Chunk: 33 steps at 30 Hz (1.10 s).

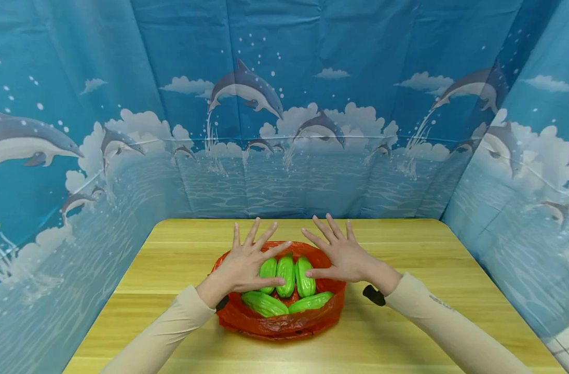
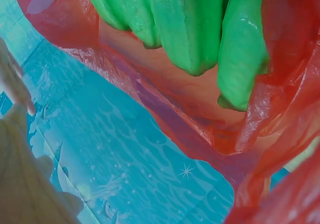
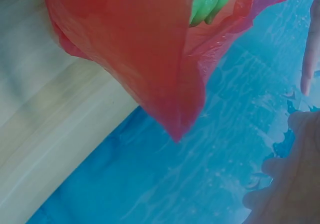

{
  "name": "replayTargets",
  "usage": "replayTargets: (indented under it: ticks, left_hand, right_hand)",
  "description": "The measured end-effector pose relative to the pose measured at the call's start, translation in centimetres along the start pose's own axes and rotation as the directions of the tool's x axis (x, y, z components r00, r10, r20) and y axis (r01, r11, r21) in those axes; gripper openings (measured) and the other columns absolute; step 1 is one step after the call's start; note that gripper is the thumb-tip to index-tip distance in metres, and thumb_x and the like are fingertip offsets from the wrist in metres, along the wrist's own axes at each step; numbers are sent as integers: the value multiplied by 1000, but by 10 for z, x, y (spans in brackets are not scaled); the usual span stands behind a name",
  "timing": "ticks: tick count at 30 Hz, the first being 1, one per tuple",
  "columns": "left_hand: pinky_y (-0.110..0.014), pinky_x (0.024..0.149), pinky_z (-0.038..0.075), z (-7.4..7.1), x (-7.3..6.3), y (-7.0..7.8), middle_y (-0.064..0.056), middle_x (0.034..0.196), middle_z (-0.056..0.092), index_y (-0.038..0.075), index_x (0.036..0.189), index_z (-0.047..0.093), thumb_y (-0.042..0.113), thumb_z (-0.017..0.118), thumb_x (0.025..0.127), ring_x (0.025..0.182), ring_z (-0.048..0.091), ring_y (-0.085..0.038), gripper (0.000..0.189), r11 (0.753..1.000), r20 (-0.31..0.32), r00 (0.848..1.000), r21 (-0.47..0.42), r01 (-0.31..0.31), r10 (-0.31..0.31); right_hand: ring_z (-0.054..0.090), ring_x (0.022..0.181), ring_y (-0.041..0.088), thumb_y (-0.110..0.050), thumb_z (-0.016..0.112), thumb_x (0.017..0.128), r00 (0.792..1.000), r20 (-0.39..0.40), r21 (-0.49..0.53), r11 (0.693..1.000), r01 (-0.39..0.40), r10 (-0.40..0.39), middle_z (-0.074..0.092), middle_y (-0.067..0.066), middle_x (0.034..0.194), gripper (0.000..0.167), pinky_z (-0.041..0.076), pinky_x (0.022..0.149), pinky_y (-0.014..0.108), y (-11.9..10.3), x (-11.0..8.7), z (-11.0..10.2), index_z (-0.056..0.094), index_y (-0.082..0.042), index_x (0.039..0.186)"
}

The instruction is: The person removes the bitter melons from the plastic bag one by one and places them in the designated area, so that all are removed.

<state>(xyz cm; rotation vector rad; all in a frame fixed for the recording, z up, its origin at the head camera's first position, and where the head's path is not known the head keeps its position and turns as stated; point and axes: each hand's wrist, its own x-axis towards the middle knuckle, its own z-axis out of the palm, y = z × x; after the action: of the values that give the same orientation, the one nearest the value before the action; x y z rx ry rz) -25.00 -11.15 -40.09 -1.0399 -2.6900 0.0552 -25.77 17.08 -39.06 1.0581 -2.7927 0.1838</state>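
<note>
A red plastic bag (image 1: pixel 284 328) stands with its mouth wide on the wooden table. Inside lie several bright green, ridged, gourd-like vegetables (image 1: pixel 265 304); three are side by side at the back, others across the front. Over the bag's left side my left hand (image 1: pixel 244 264) is spread, fingers straight, holding nothing. My right hand (image 1: pixel 349 258) spreads likewise over the right side, thumb above a green vegetable (image 1: pixel 305 278). Whether either hand touches the bag cannot be told. The left wrist view shows the green vegetables (image 2: pixel 187 29) close up, framed by the red bag (image 2: pixel 120 64).
The light wooden table (image 1: pixel 406 311) extends on both sides of the bag. Blue cloth (image 1: pixel 312 176) printed with dolphins and clouds hangs behind it and along both sides. A black wrist strap (image 1: pixel 373 295) shows at the right cuff.
</note>
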Motion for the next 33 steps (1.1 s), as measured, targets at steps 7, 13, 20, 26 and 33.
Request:
replayTargets:
  ticks: [7, 13, 20, 26, 33]
  left_hand:
    - [-72, 98, -2, 0, 2, -1, 0, 157, -12, 42, 149, 16, 84, 25, 79, 138, -17, -37, 82, 1000, -7, 1000, 31, 1, -1]
    - [-71, 98, -1, -4, 1, -1, -1, 157, -10, 39, 150, 17, 85, 26, 77, 139, -15, -35, 87, 999, -26, 1000, 34, 18, -17]
    - [-62, 105, 4, -11, -9, -5, -3, 157, -1, 29, 152, 15, 83, 34, 77, 142, -5, -29, 94, 984, -81, 983, -85, 157, -164]
    - [-59, 105, 17, -19, -26, -10, -9, 155, 15, 22, 152, 20, 79, 46, 77, 139, 15, -36, 98, 894, -43, 932, -304, 330, -359]
    - [-63, 96, 30, -15, -45, -18, -11, 153, 21, 22, 152, 18, 77, 56, 72, 133, 28, -39, 104, 685, 96, 839, -531, 498, -535]
  right_hand:
    - [-12, 140, 35, -75, 44, 82, 1000, -7, 29, 999, 25, -25, -6, 7, 157, 91, -5, 99, 69, 0, 1, 4, 16, -24, 152]
    - [-8, 140, 35, -75, 44, 82, 999, -28, 35, 999, 36, -35, -2, 9, 157, 92, -1, 101, 67, 1, 4, 5, 17, -21, 152]
    - [1, 142, 31, -73, 46, 83, 998, -52, 107, 993, 41, -35, 10, 9, 156, 91, 9, 105, 62, 1, 4, 2, 18, -20, 152]
    - [7, 142, 30, -71, 46, 85, 998, -67, 175, 984, 20, -9, 17, 7, 155, 88, 11, 108, 55, 0, 1, 0, 19, -20, 152]
    - [14, 141, 29, -68, 49, 85, 995, -96, 220, 975, 23, -2, 22, 4, 153, 86, 17, 107, 55, 0, -5, 1, 18, -22, 152]
